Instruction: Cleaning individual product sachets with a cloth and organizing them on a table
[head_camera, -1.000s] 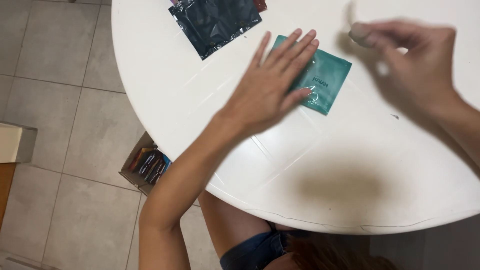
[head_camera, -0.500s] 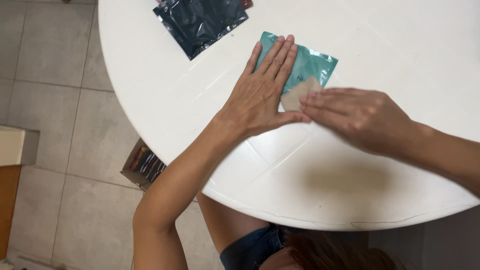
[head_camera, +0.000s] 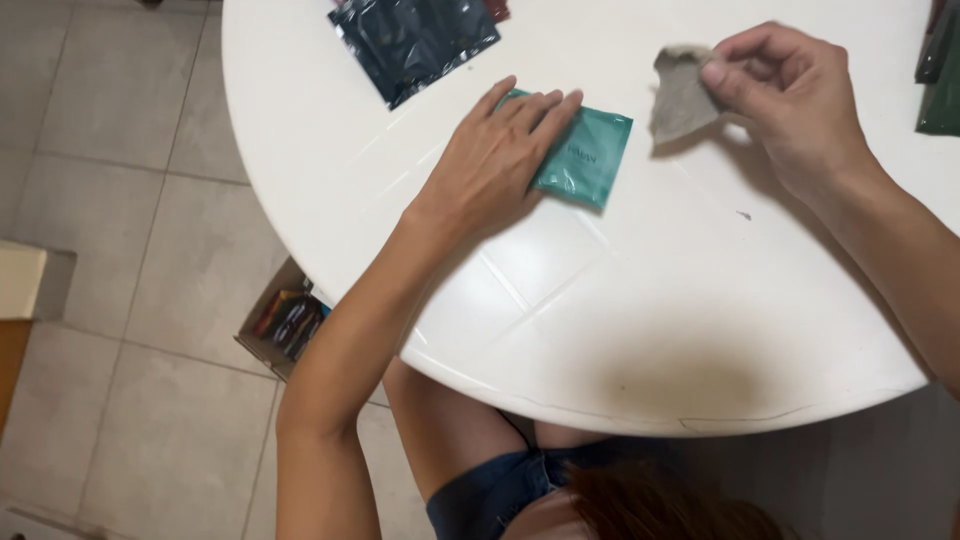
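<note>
- Head view, left hand (head_camera: 500, 155): flat, palm down, fingers spread and extended; it grips nothing and presses on the near-left part of the teal pouch (head_camera: 590, 160).
- Teal pouch: flat on the white table (head_camera: 700, 330), right part uncovered, between the two hands.
- Right hand (head_camera: 790, 100): raised over the table, thumb and fingers pinched shut on the upper edge of a grey cloth (head_camera: 682, 98).
- Grey cloth: small, crumpled, hanging from the pinch; just right of the teal pouch, apart from it.
- Dark pouch (head_camera: 415, 40): glossy, flat at the table's far edge, well left of the cloth.
- Green packets (head_camera: 942, 80): at the right frame edge, partly cut off.
- Box (head_camera: 285, 320): open, on the tiled floor (head_camera: 110, 200) beside the table, with small items inside; contents too small to tell.
</note>
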